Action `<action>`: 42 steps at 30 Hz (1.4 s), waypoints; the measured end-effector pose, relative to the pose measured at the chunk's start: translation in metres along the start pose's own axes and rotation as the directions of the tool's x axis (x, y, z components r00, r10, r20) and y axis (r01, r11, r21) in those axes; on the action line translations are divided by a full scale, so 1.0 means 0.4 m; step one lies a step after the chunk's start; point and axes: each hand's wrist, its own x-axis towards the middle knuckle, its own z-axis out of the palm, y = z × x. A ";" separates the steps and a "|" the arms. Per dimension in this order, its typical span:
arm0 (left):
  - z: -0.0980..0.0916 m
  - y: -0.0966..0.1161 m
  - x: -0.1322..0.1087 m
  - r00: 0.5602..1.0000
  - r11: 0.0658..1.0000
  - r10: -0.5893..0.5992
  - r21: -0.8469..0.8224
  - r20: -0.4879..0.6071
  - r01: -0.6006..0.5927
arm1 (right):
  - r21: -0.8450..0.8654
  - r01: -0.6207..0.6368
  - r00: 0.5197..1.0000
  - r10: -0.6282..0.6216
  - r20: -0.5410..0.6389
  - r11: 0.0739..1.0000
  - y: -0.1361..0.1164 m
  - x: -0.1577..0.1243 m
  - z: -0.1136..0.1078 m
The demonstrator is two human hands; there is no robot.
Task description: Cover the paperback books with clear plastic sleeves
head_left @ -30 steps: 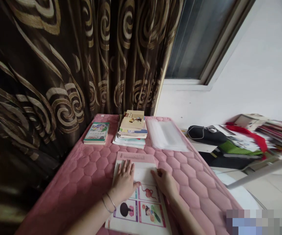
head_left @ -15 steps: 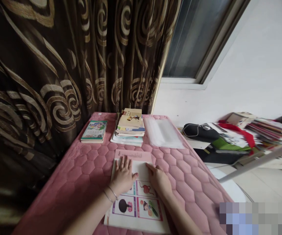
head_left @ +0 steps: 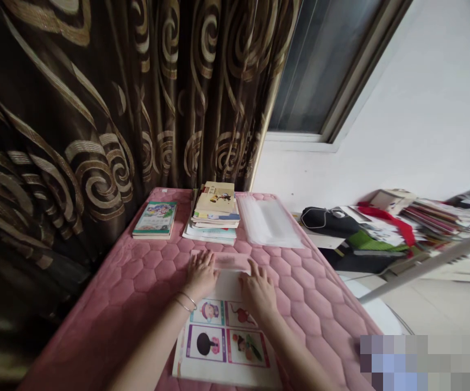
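A book [head_left: 218, 369] lies flat before me, its white face printed with several framed pictures. Along its far end runs a pink printed strip [head_left: 230, 262], with a pale blank area just below it. My left hand [head_left: 202, 277], a thin bracelet at its wrist, rests on the far left part of the book with its fingers stretched out. On the far right part lies my right hand [head_left: 259, 290], its fingers slightly bent and apart, thumb and forefinger near the edge of the pale area. Whether that area is a separate sheet or plastic cover I cannot tell.
The book is on a pink quilted surface [head_left: 145, 304]. Toward the back are a green-edged book [head_left: 154, 218], a stack of books [head_left: 216, 203] and translucent plastic sheets [head_left: 269, 221]. A patterned curtain [head_left: 206, 98] hangs behind; a black pouch [head_left: 330, 220] and piled papers lie right.
My left hand has slid toward the far left corner, uncovering a picture. My right hand has shifted slightly forward and its fingers have spread. The book has stayed in place.
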 end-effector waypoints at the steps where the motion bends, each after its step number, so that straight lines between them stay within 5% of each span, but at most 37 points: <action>1: 0.007 -0.001 -0.001 1.000 1.000 -0.001 0.009 0.004 0.001 | 0.023 0.047 0.999 -0.047 0.002 0.999 -0.019 0.014 0.005; 5: 0.020 -0.007 -0.001 1.000 1.000 0.001 0.028 0.013 -0.001 | 0.249 0.211 0.968 -0.238 0.084 0.945 -0.104 0.082 0.035; 8: 0.018 -0.011 0.002 0.999 0.999 0.028 0.041 0.020 -0.028 | 0.330 0.222 0.944 -0.287 0.161 0.918 -0.139 0.122 0.054; 14: -0.003 0.000 -0.002 0.999 0.999 -0.033 0.042 0.035 0.031 | 0.246 0.143 0.963 -0.192 0.189 0.959 -0.119 0.130 0.078; 25: -0.032 -0.011 -0.014 0.955 0.951 -0.296 0.093 -0.015 0.296 | 0.083 -0.043 0.994 0.034 0.104 0.996 0.021 0.103 0.102; 34: -0.039 0.005 -0.008 0.948 0.940 -0.318 0.121 -0.032 0.319 | 0.044 -0.095 0.981 0.086 0.176 0.995 0.022 0.106 0.077; 42: -0.049 0.015 -0.144 0.962 0.950 -0.268 0.153 -0.057 0.273 | -0.055 -0.107 0.980 0.115 0.160 0.993 -0.016 0.115 0.062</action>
